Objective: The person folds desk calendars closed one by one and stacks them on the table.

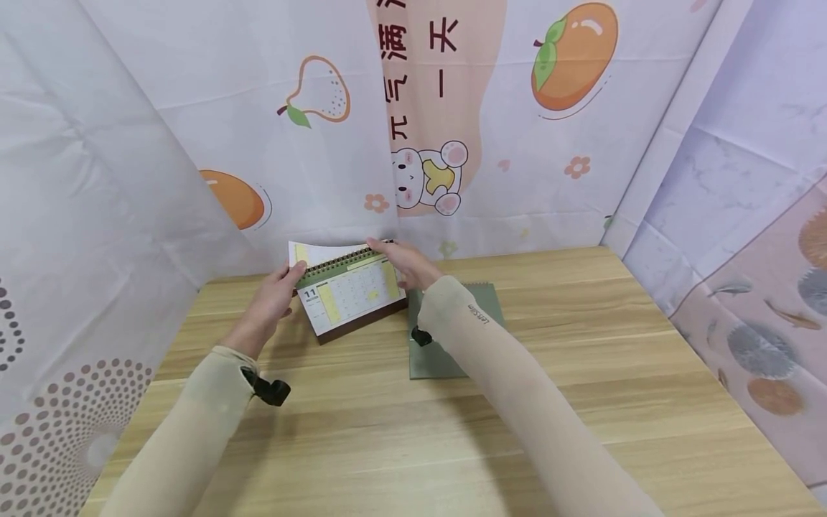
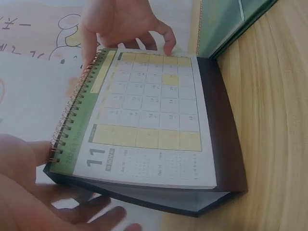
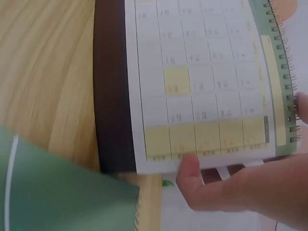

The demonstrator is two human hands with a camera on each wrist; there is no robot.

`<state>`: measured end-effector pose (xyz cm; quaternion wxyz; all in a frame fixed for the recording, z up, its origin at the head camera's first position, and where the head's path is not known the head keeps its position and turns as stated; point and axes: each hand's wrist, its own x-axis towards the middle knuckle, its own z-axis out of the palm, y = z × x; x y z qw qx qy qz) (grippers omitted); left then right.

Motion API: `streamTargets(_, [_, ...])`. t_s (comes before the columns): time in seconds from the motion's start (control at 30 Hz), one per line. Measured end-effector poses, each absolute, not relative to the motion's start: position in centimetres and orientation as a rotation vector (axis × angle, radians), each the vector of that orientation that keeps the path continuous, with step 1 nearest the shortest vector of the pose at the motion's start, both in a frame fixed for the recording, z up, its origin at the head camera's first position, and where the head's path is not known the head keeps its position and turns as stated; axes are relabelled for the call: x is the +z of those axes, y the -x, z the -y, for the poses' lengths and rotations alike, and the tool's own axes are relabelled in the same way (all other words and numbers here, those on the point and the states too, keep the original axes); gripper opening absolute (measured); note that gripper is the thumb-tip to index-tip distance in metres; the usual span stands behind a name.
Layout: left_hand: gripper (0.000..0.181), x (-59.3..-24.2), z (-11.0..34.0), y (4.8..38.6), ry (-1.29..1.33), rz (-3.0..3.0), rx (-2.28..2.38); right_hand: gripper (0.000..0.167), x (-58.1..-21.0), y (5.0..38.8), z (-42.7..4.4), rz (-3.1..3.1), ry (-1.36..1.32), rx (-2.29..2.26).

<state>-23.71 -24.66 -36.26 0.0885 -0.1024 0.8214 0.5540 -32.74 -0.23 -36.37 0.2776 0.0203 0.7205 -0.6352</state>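
A spiral-bound desk calendar (image 1: 355, 291) stands tilted near the back of the table, its page marked 11 facing me. My left hand (image 1: 268, 301) grips the calendar's left end, thumb over the spiral corner and fingers behind and below. At the right end, my right hand (image 1: 410, 266) holds the calendar, one digit on the spiral binding (image 2: 72, 106) and another touching the page's side edge. Some of its fingers are hidden behind the calendar. Beneath the page, the dark brown base (image 3: 115, 96) shows as a strip. A white page shows beyond the binding in the head view.
Partly under my right forearm lies a green spiral-bound item (image 1: 439, 359), flat on the wooden table (image 1: 362, 445). Printed fabric (image 1: 323, 165) hangs directly behind the table's back edge and along both sides. Each wrist carries a small black camera mount (image 1: 274, 391).
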Motion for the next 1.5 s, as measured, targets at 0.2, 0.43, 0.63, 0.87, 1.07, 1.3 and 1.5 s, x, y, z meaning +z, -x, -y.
streamTargets(0.2, [0.067, -36.2, 24.5, 24.0, 0.339, -2.406, 1.800, 0.045, -36.7, 33.3, 0.7, -1.794, -0.022, -1.853])
streamTargets(0.43, [0.062, -35.8, 24.5, 24.1, 0.332, -2.292, 1.903, 0.032, -36.4, 33.3, 0.9, -1.763, -0.006, -1.920])
streamTargets(0.63, [0.060, -35.6, 24.5, 24.4, 0.334, -2.293, 1.899, 0.034, -36.3, 33.4, 0.8, -1.758, 0.018, -1.962])
streamTargets(0.87, [0.059, -35.7, 24.5, 24.4, 0.330, -2.367, 1.876, 0.037, -36.7, 33.7, 0.6, -1.730, 0.012, -1.982])
streamTargets(1.07, [0.058, -36.1, 24.4, 24.5, 0.346, -2.450, 1.878, 0.037, -36.8, 33.7, 0.5, -1.727, 0.007, -1.989])
streamTargets(1.3, [0.058, -35.9, 24.1, 24.6, 0.384, -2.493, 1.860, 0.039, -36.9, 33.9, -0.2, -1.766, 0.046, -1.964])
streamTargets(1.5, [0.060, -36.2, 24.5, 24.1, 0.412, -2.550, 1.841, 0.038, -37.3, 33.9, 0.2, -1.751, 0.107, -1.960])
